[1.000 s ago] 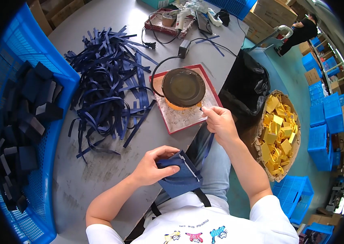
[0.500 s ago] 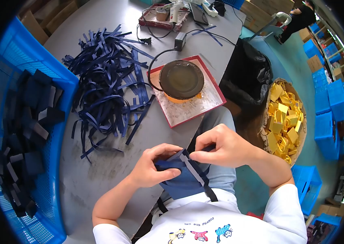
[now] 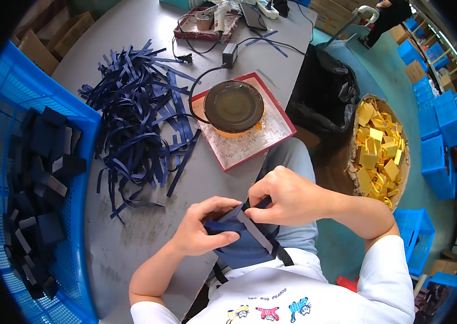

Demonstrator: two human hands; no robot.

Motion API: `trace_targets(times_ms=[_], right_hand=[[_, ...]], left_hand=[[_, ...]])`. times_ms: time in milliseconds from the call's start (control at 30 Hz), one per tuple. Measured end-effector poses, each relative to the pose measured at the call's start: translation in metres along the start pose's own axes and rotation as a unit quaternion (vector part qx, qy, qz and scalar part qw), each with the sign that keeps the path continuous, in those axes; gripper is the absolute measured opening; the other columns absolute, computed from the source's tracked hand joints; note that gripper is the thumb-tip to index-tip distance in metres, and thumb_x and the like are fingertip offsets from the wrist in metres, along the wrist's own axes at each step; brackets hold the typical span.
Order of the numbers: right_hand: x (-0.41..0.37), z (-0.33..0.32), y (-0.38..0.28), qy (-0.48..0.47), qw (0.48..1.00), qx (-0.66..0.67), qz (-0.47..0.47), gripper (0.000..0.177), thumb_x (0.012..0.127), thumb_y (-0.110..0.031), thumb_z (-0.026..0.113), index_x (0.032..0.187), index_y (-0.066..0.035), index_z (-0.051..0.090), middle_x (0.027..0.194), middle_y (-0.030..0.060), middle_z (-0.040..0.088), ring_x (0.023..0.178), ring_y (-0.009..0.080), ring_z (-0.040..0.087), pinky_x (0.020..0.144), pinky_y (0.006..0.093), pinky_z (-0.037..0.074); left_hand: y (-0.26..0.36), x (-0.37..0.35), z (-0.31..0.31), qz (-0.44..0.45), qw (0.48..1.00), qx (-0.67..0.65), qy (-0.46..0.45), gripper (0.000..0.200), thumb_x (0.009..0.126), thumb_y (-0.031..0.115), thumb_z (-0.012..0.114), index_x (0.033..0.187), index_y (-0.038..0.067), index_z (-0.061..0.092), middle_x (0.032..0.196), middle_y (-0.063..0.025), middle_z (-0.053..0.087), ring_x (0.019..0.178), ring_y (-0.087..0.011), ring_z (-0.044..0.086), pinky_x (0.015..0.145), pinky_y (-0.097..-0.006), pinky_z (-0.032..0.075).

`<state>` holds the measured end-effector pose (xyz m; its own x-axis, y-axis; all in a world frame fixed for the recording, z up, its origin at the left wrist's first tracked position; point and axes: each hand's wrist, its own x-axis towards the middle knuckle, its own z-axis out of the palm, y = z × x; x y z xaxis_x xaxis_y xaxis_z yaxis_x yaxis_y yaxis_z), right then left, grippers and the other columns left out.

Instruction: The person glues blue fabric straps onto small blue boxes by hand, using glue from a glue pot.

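Observation:
Close to my lap, my left hand is wrapped round a small dark blue box and holds it tilted. A pale grey edge runs along the box's side. My right hand is closed in a pinch at the box's upper corner. Between its thumb and fingers shows a dark blue ribbon, mostly hidden by the fingers. On the table beyond lies a heap of loose dark blue ribbons. A round pot of brownish liquid stands in a red-edged tray.
On my left stands a blue plastic crate with several dark boxes in it. A black bag and a carton of yellow pieces are at right. Cables cross the table's far end. A person stands in the aisle.
The view has shifted slightly. My right hand has come a little closer to the box's corner, still pinching; my left hand keeps its hold. The person in the aisle has moved towards the top edge.

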<state>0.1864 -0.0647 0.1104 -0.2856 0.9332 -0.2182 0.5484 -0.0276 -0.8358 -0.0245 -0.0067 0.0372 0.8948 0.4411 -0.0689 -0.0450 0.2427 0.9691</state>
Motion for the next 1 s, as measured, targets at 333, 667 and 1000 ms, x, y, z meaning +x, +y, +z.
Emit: trace_targets(times_ms=[333, 667, 1000], right_hand=[[-0.002, 0.005, 0.001, 0.039, 0.988, -0.151, -0.01, 0.019, 0.073, -0.017, 0.065, 0.068, 0.001, 0.062, 0.058, 0.0123, 0.059, 0.05, 0.0226, 0.058, 0.051, 0.0304, 0.046], [0.001, 0.006, 0.018, 0.077, 0.996, -0.026, -0.023, 0.027, 0.076, -0.027, 0.066, 0.081, -0.001, 0.06, 0.071, 0.0095, 0.062, 0.065, 0.0193, 0.062, 0.063, 0.0279, 0.048], [0.001, 0.012, 0.017, 0.207, 0.964, 0.153, -0.071, 0.015, 0.086, -0.006, 0.054, 0.076, 0.002, 0.06, 0.073, 0.0046, 0.06, 0.065, 0.0084, 0.054, 0.059, 0.0203, 0.042]], left_hand=[[-0.003, 0.0, 0.004, 0.013, 1.0, 0.022, 0.011, 0.051, 0.069, 0.005, 0.073, 0.114, -0.005, 0.053, 0.099, -0.0095, 0.06, 0.091, -0.0128, 0.058, 0.085, -0.0263, 0.045], [-0.003, -0.001, 0.005, 0.022, 0.999, 0.028, 0.041, 0.05, 0.069, 0.006, 0.073, 0.114, -0.004, 0.053, 0.101, -0.0081, 0.06, 0.093, -0.0129, 0.057, 0.086, -0.0264, 0.044], [0.003, -0.031, -0.005, 0.038, 0.994, -0.017, 0.104, 0.047, 0.072, 0.008, 0.071, 0.114, -0.002, 0.053, 0.099, -0.0065, 0.06, 0.091, -0.0122, 0.057, 0.083, -0.0254, 0.044]])
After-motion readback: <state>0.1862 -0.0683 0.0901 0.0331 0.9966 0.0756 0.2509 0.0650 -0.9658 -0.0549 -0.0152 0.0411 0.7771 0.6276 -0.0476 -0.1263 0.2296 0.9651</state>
